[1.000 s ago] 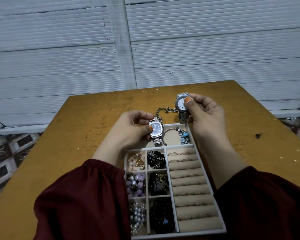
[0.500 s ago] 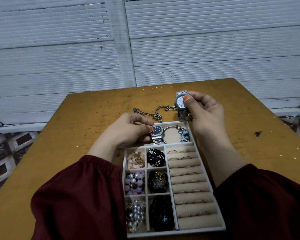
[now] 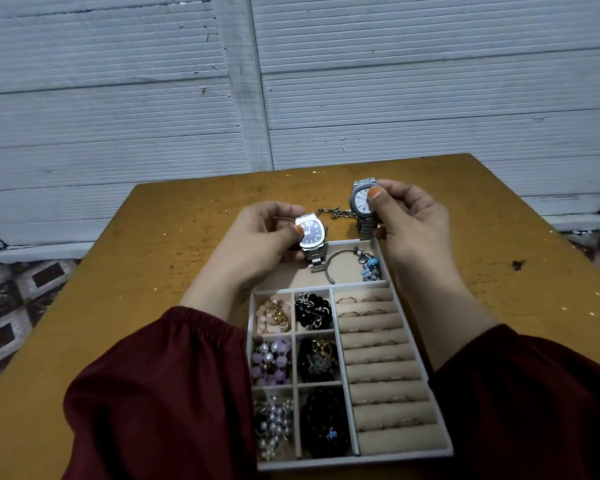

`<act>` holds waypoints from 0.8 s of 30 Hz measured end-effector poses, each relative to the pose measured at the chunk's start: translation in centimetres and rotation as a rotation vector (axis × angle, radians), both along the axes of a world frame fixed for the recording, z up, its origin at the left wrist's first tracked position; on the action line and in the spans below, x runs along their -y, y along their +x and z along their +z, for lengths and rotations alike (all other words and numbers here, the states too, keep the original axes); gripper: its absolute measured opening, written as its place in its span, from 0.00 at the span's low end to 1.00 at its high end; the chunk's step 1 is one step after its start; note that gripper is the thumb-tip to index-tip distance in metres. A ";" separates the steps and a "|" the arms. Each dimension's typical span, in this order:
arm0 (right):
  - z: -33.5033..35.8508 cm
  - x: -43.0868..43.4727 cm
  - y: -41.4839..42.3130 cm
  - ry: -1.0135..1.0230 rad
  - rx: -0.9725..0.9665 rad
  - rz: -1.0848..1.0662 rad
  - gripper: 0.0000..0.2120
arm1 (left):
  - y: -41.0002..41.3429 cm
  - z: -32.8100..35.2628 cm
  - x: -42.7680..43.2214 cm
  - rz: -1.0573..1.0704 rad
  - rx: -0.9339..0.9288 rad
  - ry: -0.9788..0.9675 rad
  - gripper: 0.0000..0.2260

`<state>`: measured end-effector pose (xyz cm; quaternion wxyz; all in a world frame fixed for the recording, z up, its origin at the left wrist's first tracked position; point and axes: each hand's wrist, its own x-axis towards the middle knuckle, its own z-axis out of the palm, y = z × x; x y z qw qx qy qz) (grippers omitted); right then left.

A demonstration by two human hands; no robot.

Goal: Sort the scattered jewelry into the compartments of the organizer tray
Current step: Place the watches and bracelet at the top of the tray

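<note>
A grey organizer tray [image 3: 440,448] lies on the table in front of me. My left hand [image 3: 257,244] pinches a silver watch with a dark blue dial [image 3: 312,233] over the tray's far compartment. My right hand [image 3: 406,216] grips a silver watch with a white dial [image 3: 361,202] just beyond the tray's far edge. A silver bangle with blue charms [image 3: 357,261] lies in the far compartment. Bead bracelets fill the small left compartments, and thin rings sit in the ring rolls [image 3: 378,355] on the right. A metal chain [image 3: 333,213] lies on the table between the watches.
The tray sits on a worn yellow-brown wooden table [image 3: 153,244]. A small dark speck [image 3: 517,264] lies on the table to the right. A white slatted wall [image 3: 395,81] stands behind the table's far edge. Patterned floor tiles [image 3: 7,306] show at the left.
My left hand lowered the blue-dial watch into the far compartment, then lifted it and moved it back toward the tray's far edge. My right hand kept the white-dial watch nearly still.
</note>
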<state>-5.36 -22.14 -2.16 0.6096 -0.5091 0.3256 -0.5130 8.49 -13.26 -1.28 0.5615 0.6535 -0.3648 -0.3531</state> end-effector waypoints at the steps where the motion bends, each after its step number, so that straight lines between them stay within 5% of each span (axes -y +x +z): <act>1: 0.0 0.0 0.0 0.002 -0.002 -0.001 0.05 | 0.0 0.0 -0.1 -0.017 0.014 0.030 0.09; 7: 0.0 -0.2 0.0 0.000 -0.012 0.016 0.02 | 0.1 0.2 -0.5 -0.100 -0.001 0.207 0.07; 24: 0.8 -0.7 -0.2 0.005 -0.001 0.068 0.03 | 0.8 0.0 -0.9 -0.152 -0.004 0.276 0.09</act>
